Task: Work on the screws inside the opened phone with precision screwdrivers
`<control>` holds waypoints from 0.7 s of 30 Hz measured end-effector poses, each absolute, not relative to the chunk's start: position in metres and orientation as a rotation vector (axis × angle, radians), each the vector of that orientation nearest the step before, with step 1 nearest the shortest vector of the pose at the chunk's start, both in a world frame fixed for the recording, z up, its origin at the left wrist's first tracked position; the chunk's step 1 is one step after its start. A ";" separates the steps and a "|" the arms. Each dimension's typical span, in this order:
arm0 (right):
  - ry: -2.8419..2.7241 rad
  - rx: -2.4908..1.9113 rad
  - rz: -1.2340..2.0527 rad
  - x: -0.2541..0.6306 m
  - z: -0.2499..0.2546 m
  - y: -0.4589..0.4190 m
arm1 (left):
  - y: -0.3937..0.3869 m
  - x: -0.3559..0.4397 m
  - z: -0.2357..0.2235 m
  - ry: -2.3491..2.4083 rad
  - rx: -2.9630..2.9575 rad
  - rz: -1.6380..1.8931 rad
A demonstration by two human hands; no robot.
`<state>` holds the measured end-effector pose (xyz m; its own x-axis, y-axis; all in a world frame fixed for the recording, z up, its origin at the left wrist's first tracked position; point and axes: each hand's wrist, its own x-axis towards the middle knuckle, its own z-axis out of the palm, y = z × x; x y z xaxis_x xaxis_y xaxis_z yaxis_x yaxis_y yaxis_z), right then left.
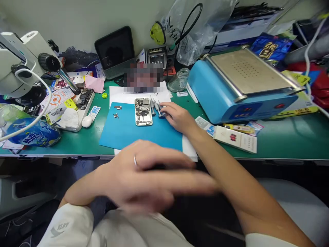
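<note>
My left hand (146, 175), with a ring on one finger, is raised in front of the bench and blurred by motion. Its longer fingers stretch to the right, others are bent, and no object shows in it. On the blue mat (113, 133), my right hand (177, 116) has its fingers curled over the grey screwdrivers (156, 107). An opened phone (143, 112) lies just left of them, its inner parts exposed. Two small phone parts, a connector-like piece (118, 107) and a metal piece (116, 116), rest farther left on the mat.
A blue heating-plate machine (213, 92) stands right, a white box (235, 138) before it. A glass jar (178, 80) and a tablet (114, 51) are at the back. Left are a microscope (33, 68), a blue bottle (33, 132) and a white earbud case (87, 121).
</note>
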<state>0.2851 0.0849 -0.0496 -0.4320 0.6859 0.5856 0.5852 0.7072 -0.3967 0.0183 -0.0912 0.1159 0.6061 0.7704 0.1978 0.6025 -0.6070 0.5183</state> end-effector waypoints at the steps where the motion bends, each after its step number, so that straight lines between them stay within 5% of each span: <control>1: -2.158 -0.962 0.185 0.285 -0.050 0.086 | -0.080 0.023 0.098 0.932 2.521 0.638; 8: -2.139 -0.948 0.285 0.284 -0.053 0.090 | -0.027 0.033 -0.003 1.588 2.495 0.800; 21: -2.154 -0.942 0.307 0.282 -0.051 0.086 | -0.029 0.038 -0.017 1.854 2.489 0.289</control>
